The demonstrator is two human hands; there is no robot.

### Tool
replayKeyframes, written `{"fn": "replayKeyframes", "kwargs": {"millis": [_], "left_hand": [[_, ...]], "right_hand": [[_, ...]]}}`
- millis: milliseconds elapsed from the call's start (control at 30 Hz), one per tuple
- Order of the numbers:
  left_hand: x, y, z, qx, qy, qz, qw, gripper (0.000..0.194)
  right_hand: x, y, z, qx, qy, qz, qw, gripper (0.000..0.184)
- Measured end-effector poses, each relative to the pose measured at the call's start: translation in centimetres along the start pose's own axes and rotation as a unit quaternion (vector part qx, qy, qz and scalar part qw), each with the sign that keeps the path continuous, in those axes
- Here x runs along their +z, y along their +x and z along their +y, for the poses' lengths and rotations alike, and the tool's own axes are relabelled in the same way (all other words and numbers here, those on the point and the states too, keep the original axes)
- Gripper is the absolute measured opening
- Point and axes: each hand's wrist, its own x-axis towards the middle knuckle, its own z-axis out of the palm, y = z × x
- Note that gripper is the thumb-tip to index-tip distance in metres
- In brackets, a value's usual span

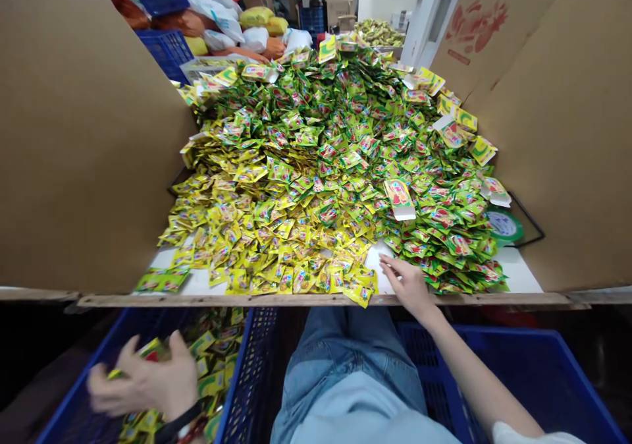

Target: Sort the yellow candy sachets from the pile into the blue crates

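My left hand [148, 378] is over a blue crate [234, 391] at lower left, smeared by motion, its fingers spread and curved. A small yellow-green box [151, 350] shows between its thumb and fingers; whether they touch it I cannot tell. Resting at the table's front edge, my right hand [409, 289] has its thumb and index finger a little apart, with nothing visible in them. Its fingertips are over a bare white patch of tabletop [379, 259]. Yellow sachets [301, 276] lie to the left of it, green sachets [444, 246] to the right.
Cardboard walls [89, 134] flank the heap on both sides. Small printed boxes, one [399, 199] near the middle, lie on the sachets. Flat green packets [162, 279] sit at the front left corner. Another blue crate [523, 365] stands at lower right. Sacks [212, 2] are piled behind.
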Motion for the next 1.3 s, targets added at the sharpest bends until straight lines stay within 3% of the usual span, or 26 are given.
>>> {"fn": "replayKeyframes", "kwargs": {"millis": [100,167,267,333,400,500,567,667,767,833,900,967,1067,1100,1200,1300], "left_hand": [[-0.3,0.9,-1.3,-0.003,0.077,0.074,0.994,0.056],[1.4,0.4,0.4,0.045,0.035,0.055,0.997,0.039],[5.4,-0.5,6.0,0.153,-0.066,-0.041,0.985,0.029],[8.3,-0.5,10.9,0.237,-0.106,-0.121,0.958,0.025],[11.1,0.1,15.8,0.298,-0.108,-0.166,0.934,0.025],[15.1,2.0,21.6,0.336,-0.052,-0.205,0.918,0.031],[16.9,3.0,23.7,0.342,-0.021,-0.231,0.911,0.028],[17.1,3.2,24.3,0.366,-0.067,-0.269,0.888,0.012],[14.7,1.1,23.4,0.393,-0.195,-0.368,0.82,0.011],[12.9,-0.7,22.7,0.402,-0.264,-0.429,0.765,0.014],[11.8,-2.2,22.0,0.401,-0.293,-0.455,0.739,0.015],[11.8,-2.5,21.4,0.395,-0.273,-0.443,0.757,0.017],[13.5,-1.2,20.5,0.401,-0.156,-0.355,0.83,0.02],[14.2,-0.4,20.3,0.416,-0.112,-0.329,0.841,0.025],[16.1,1.5,19.9,0.488,-0.035,-0.311,0.815,0.035],[16.5,2.2,19.7,0.523,-0.078,-0.28,0.801,0.024]], "right_hand": [[-0.5,0.9,2.5,0.01,-0.138,0.005,0.99,0.027],[-0.4,1.3,2.9,0.02,-0.164,0.008,0.986,0.025],[0.2,1.7,2.3,0.016,-0.182,0.0,0.983,0.021],[0.7,1.8,1.6,0.003,-0.181,-0.013,0.983,0.019],[1.2,1.8,0.9,-0.009,-0.165,-0.03,0.986,0.018],[1.8,1.3,0.1,-0.014,-0.112,-0.048,0.992,0.019],[1.9,1.0,0.0,-0.009,-0.064,-0.047,0.997,0.021],[1.7,1.3,-0.2,0.023,0.044,-0.006,0.999,0.023],[1.6,2.4,-0.8,0.061,0.191,0.046,0.979,0.044],[1.6,3.2,-1.5,0.081,0.287,0.014,0.954,0.051],[1.8,3.5,-2.0,0.106,0.352,-0.059,0.928,0.038],[1.9,3.2,-2.0,0.135,0.374,-0.092,0.913,0.027],[1.8,2.1,-1.0,0.181,0.385,-0.021,0.905,0.025],[1.7,1.8,-0.5,0.197,0.391,0.006,0.899,0.026],[1.1,1.2,0.3,0.23,0.418,0.035,0.878,0.032],[0.5,1.3,-0.1,0.263,0.481,0.037,0.836,0.034]]}}
